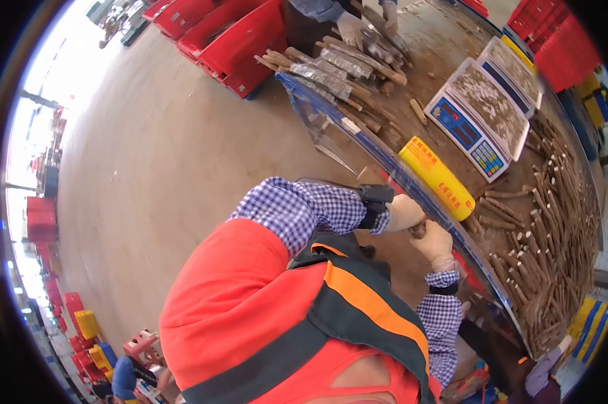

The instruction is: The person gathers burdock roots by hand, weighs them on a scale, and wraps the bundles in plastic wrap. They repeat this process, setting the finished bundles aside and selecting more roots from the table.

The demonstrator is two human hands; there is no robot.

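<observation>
At the table's near edge, my left hand (405, 213) and my right hand (434, 242), both in pale gloves, are held close together. Between them shows the end of a brown yam root (418, 230); the fingers of both hands are closed round it, and most of its length is hidden. Just beyond my hands lies a yellow roll of cling film (437, 178) with red lettering. To the right, a large heap of thin brown yam roots (553, 222) with pale cut ends covers the table.
A digital scale (475, 124) stands on the table beside a second scale (513, 71). Film-wrapped root bundles (331, 71) lie near a co-worker's gloved hand (350, 30). Red crates (240, 47) stand on the floor at top. The table edge (385, 158) has blue trim.
</observation>
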